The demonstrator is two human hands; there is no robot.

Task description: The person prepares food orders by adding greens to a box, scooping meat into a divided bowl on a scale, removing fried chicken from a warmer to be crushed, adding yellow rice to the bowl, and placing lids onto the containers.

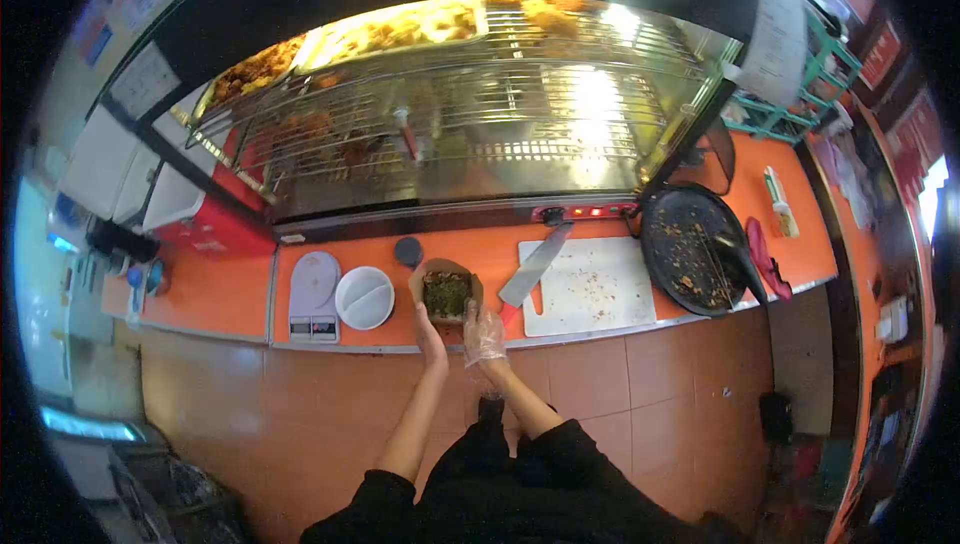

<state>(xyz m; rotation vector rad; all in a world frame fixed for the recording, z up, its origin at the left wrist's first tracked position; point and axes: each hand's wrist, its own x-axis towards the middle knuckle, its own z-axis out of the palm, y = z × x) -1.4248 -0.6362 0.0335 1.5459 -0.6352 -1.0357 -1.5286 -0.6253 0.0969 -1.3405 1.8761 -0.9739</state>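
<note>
Both of my hands hold a brown paper food box (434, 267) at the front edge of the orange counter. Green and brown food (447, 295) fills the open box. My left hand (428, 336) presses its bare palm and fingers to the left side. My right hand (484, 334), in a clear plastic glove, is on the right side. A white divided bowl (365, 298) stands left of the box, and a dark round lid or jar (408, 251) lies behind it. To the right, a cleaver (537, 266) rests partly on a white cutting board (598, 289) with crumbs.
A digital scale (315, 289) stands at the left. At the right are a black pan (692, 249) with food bits, a red cloth (766, 262) and a small container (785, 219). A heated display case (450, 169) with wire racks spans the back of the counter.
</note>
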